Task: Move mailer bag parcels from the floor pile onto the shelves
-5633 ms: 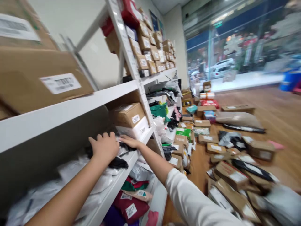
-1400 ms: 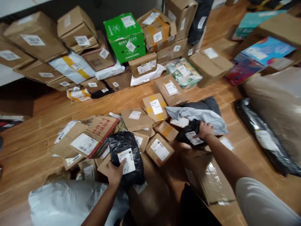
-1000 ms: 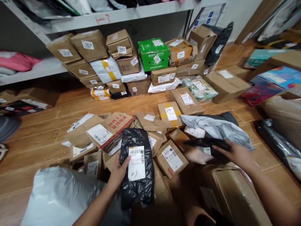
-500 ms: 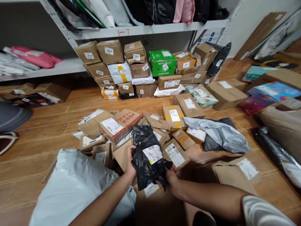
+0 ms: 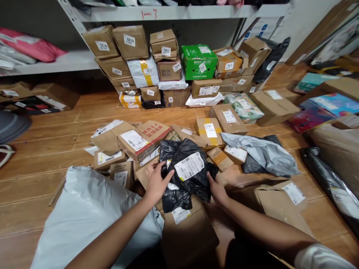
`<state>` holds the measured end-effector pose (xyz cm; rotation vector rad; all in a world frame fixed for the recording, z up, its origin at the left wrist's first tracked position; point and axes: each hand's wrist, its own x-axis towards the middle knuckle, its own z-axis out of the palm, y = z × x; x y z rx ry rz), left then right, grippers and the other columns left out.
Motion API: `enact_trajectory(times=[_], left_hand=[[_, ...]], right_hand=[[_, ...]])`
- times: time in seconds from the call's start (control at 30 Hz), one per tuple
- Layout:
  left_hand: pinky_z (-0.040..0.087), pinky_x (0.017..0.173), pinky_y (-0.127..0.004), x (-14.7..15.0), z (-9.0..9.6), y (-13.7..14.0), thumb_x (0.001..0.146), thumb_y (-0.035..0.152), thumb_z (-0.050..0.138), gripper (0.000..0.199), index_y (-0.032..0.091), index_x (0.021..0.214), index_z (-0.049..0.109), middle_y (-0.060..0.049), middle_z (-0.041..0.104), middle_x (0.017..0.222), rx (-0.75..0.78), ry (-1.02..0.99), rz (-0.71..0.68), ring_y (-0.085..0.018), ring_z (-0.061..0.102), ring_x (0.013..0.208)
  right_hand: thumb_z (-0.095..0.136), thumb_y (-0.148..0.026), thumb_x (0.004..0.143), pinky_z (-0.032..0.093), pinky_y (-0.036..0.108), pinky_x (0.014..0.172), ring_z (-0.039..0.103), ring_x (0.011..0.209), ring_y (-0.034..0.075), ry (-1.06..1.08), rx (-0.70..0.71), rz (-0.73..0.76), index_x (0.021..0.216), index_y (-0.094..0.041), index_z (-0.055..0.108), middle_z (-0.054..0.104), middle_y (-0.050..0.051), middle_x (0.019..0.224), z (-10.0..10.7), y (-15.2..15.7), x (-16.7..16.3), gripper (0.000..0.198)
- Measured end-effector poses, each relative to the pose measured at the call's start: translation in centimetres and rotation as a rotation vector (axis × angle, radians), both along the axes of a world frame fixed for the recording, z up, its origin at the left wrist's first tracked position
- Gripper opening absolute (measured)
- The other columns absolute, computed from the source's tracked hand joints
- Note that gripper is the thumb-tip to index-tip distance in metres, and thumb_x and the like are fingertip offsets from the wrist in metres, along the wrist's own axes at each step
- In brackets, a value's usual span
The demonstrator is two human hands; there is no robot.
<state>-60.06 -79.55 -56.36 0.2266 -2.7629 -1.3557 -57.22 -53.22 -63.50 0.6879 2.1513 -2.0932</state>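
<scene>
Parcels are scattered across a wooden plank floor (image 5: 42, 149) in a storage room. A white shelf (image 5: 174, 13) marked in red runs along the back, and beneath it cardboard boxes with numbered labels are stacked against the wall, among them a green box (image 5: 198, 61). A grey mailer bag (image 5: 265, 151) lies to the right on the floor, and a large white plastic bag (image 5: 89, 216) is seen at the lower left, just beside the left forearm.

A black plastic parcel (image 5: 186, 173) with a white barcode label is held up between both hands above the heap of small boxes. The left hand (image 5: 156, 183) is pressed against the parcel's left edge, fingers spread and curled onto the black film. The right hand (image 5: 217, 189) is closed on the parcel's lower right edge, its thumb on the film. A brown box (image 5: 187, 231) with a small label lies directly below the parcel, touching its lower folds.
</scene>
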Motion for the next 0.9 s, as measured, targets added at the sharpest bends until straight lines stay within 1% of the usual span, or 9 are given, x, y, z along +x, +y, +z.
enact_trajectory(times=[0.07, 0.13, 0.2, 0.33, 0.47, 0.67, 0.8, 0.87, 0.9], left_hand=[[0.039, 0.113, -0.049, -0.2, 0.3, 0.2, 0.081, 0.049, 0.069, 0.061, 0.017, 0.132, 0.057, -0.017, 0.056, 0.134, 0.146, -0.006, -0.114, -0.03, 0.053, 0.128], [0.045, 0.109, -0.045, -0.4, 0.4, 0.7, 0.075, 0.045, 0.078, 0.077, 0.019, 0.14, 0.045, -0.016, 0.057, 0.138, 0.418, -0.071, -0.191, -0.027, 0.057, 0.125], [0.047, 0.108, -0.046, -0.3, 0.5, 1.5, 0.064, 0.04, 0.088, 0.084, 0.017, 0.135, 0.049, -0.016, 0.062, 0.135, 0.64, -0.187, -0.204, -0.029, 0.061, 0.121], [0.052, 0.1, -0.049, 1.4, 0.6, 3.2, 0.063, 0.044, 0.088, 0.055, 0.012, 0.103, 0.07, -0.016, 0.075, 0.113, 0.914, -0.425, 0.052, -0.031, 0.07, 0.102], [0.053, 0.099, -0.048, 3.0, 0.3, 4.2, 0.066, 0.044, 0.086, 0.053, 0.014, 0.106, 0.071, -0.016, 0.075, 0.113, 1.107, -0.388, 0.236, -0.032, 0.068, 0.111], [0.058, 0.08, -0.05, 2.0, -2.0, 2.6, 0.067, 0.049, 0.082, 0.053, 0.016, 0.107, 0.071, -0.016, 0.077, 0.105, 0.82, -0.581, 0.245, -0.035, 0.073, 0.093], [0.051, 0.097, -0.047, 0.4, -2.8, 0.8, 0.084, 0.057, 0.061, 0.046, 0.015, 0.095, 0.075, -0.014, 0.077, 0.1, 0.565, -0.265, 0.21, -0.033, 0.07, 0.1], [0.047, 0.101, -0.044, -0.2, -2.5, 0.2, 0.087, 0.049, 0.057, 0.04, 0.016, 0.1, 0.075, -0.012, 0.077, 0.105, 0.497, -0.151, 0.178, -0.032, 0.068, 0.104], [0.047, 0.1, -0.044, -0.5, -2.2, -0.1, 0.086, 0.042, 0.058, 0.034, 0.018, 0.103, 0.075, -0.011, 0.077, 0.105, 0.464, -0.137, 0.142, -0.032, 0.068, 0.103]], right_hand=[[0.061, -0.069, 0.079, 0.049, 0.047, 0.104, 0.065, 0.113, 0.031, 0.055, 0.066, 0.01, 0.108, -0.02, 0.067, 0.074, 0.01, 0.113, 1.1, 0.5, -0.7, 0.057], [0.062, -0.069, 0.078, 0.049, 0.046, 0.104, 0.065, 0.11, 0.031, 0.112, 0.074, 0.045, 0.106, -0.02, 0.068, 0.075, 0.009, 0.11, 2.6, 0.7, -1.5, 0.056], [0.065, -0.069, 0.078, 0.05, 0.044, 0.103, 0.065, 0.112, 0.031, 0.116, 0.026, 0.051, 0.103, -0.021, 0.071, 0.076, 0.007, 0.105, 4.2, 0.7, -2.1, 0.055], [0.059, -0.077, 0.077, 0.048, 0.04, 0.107, 0.057, 0.128, 0.028, 0.062, -0.242, -0.009, 0.107, -0.024, 0.072, 0.076, 0.005, 0.11, 6.7, 0.0, -2.2, 0.062], [0.077, -0.061, 0.068, 0.053, 0.043, 0.098, 0.065, 0.117, 0.029, -0.106, -0.599, 0.114, 0.116, -0.024, 0.066, 0.075, 0.006, 0.114, 6.8, -1.9, -0.9, 0.062], [0.091, -0.035, 0.059, 0.059, 0.036, 0.081, 0.074, 0.082, 0.023, -0.191, -0.553, 0.023, 0.102, -0.019, 0.067, 0.079, 0.004, 0.092, 4.2, -3.2, -1.2, 0.052], [0.087, -0.041, 0.065, 0.06, 0.032, 0.078, 0.074, 0.087, 0.022, -0.3, -0.573, 0.028, 0.102, -0.019, 0.068, 0.079, 0.006, 0.099, 3.3, -4.3, 1.3, 0.047], [0.075, -0.056, 0.075, 0.058, 0.029, 0.065, 0.073, 0.08, 0.022, -0.525, -0.628, 0.193, 0.098, -0.018, 0.07, 0.078, 0.008, 0.091, 4.0, -4.9, 4.0, 0.045], [0.066, -0.064, 0.079, 0.056, 0.028, 0.058, 0.073, 0.074, 0.022, -0.654, -0.642, 0.39, 0.093, -0.017, 0.071, 0.077, 0.009, 0.085, 4.7, -5.0, 5.4, 0.049]])
